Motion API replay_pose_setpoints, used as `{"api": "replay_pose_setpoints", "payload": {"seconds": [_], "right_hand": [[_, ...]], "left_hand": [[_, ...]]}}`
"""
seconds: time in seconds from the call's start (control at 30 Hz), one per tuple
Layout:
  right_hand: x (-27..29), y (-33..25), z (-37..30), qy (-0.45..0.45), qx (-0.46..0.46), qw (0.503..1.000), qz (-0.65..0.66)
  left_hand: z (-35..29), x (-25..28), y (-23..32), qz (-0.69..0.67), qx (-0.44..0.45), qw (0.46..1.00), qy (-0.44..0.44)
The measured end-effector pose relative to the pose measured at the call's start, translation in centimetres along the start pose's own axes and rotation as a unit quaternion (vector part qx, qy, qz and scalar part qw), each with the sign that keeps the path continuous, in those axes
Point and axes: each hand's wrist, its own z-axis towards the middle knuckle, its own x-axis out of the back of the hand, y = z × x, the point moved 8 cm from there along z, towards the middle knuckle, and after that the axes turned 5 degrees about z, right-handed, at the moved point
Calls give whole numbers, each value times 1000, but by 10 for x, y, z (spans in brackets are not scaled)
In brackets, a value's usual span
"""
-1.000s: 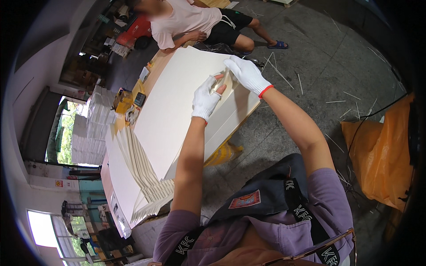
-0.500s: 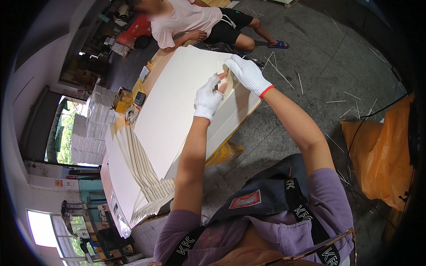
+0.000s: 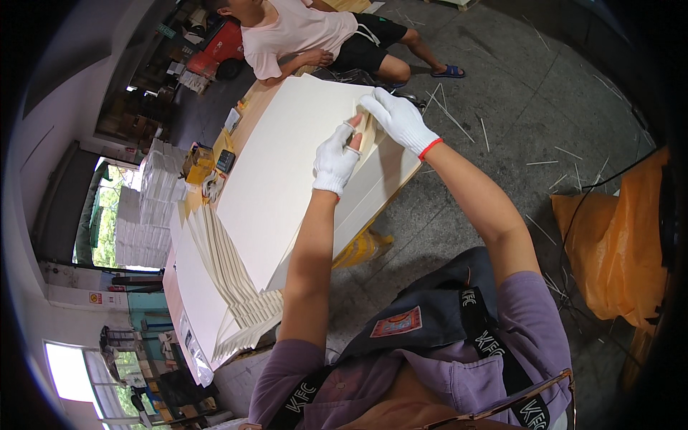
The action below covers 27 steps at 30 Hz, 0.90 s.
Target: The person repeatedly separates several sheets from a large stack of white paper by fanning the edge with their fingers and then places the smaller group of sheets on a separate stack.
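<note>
A stack of large cream paper sheets [image 3: 265,165] covers the table in front of me. At its far right corner my right hand [image 3: 398,122], in a white glove with a red cuff, grips the bent-up sheet edges between fingers and thumb. My left hand [image 3: 335,159] is just left of it, in a white glove that leaves the tips of the thumb and a finger bare. Those two fingertips are stretched out and apart against the raised sheet edges. Nearer me on the left lies a fanned-out pile of cream sheets [image 3: 233,269], its edges stepped.
A person in a pink shirt [image 3: 297,32] leans at the table's far end. A calculator [image 3: 225,160] and a yellow box [image 3: 197,163] lie along the left side. White stacks [image 3: 161,183] stand beyond. At right are an orange sack [image 3: 609,244] and thin strips on the floor [image 3: 455,111].
My right fingertips have shifted slightly down and left over the sheet corner, and the raised edges show a little more. My left hand has hardly moved.
</note>
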Motion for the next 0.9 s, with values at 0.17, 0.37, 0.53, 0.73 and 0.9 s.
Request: {"api": "replay_pose_setpoints", "payload": {"seconds": [0.17, 0.37, 0.53, 0.73, 0.9], "right_hand": [[-2, 0, 2, 5, 16, 1000, -6], [-1, 1, 0, -6, 10, 1000, -4], [-1, 2, 2, 7, 20, 1000, -3], [-2, 1, 1, 3, 1, 1000, -15], [-1, 3, 0, 34, 25, 999, -4]], "left_hand": [[0, 3, 6, 10, -24, 999, 21], [-2, 0, 15, 56, 15, 997, -48], [0, 1, 14, 47, -21, 998, -28], [-1, 2, 9, 27, -5, 1000, 0], [-1, 0, 12, 36, -40, 999, -4]]}}
